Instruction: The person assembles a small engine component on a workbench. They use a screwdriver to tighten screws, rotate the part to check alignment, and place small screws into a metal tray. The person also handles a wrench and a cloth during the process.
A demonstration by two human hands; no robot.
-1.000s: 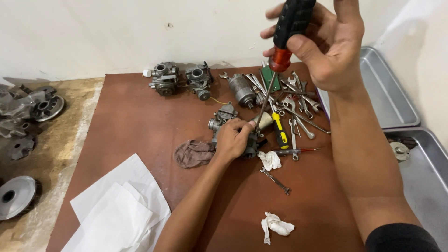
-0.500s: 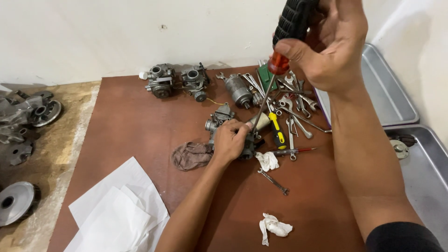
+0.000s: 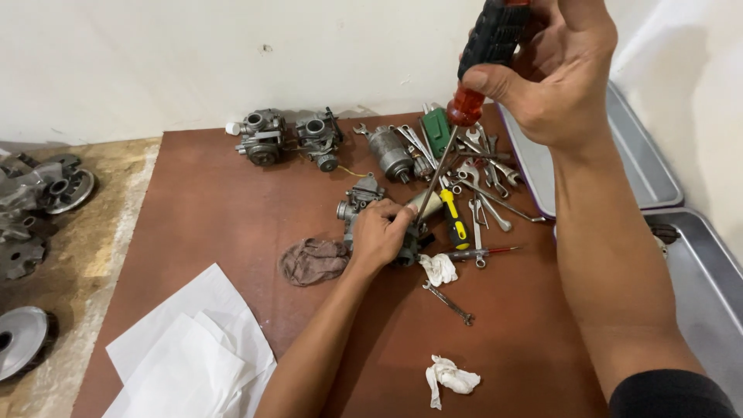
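A: We've got the right hand (image 3: 561, 73) up high, fingers wrapped tight round the black-and-red handle of a long screwdriver (image 3: 484, 54), its shaft slanting down to the left.

B: And the tip lands right by our left hand (image 3: 379, 236), which is closed over a grey carburettor (image 3: 357, 203) in the middle of the brown board (image 3: 201, 209), pinning it down.

A: Just left of that hand we see a crumpled brown rag (image 3: 312, 260). To the right, a yellow-handled screwdriver (image 3: 453, 220) and a heap of spanners (image 3: 484, 186).

B: Two more carburettors (image 3: 288, 138) sit at the back near the wall. White paper sheets (image 3: 190, 348) lie at the near left corner, with a wad of white tissue (image 3: 449, 378) well apart from them on the near right.
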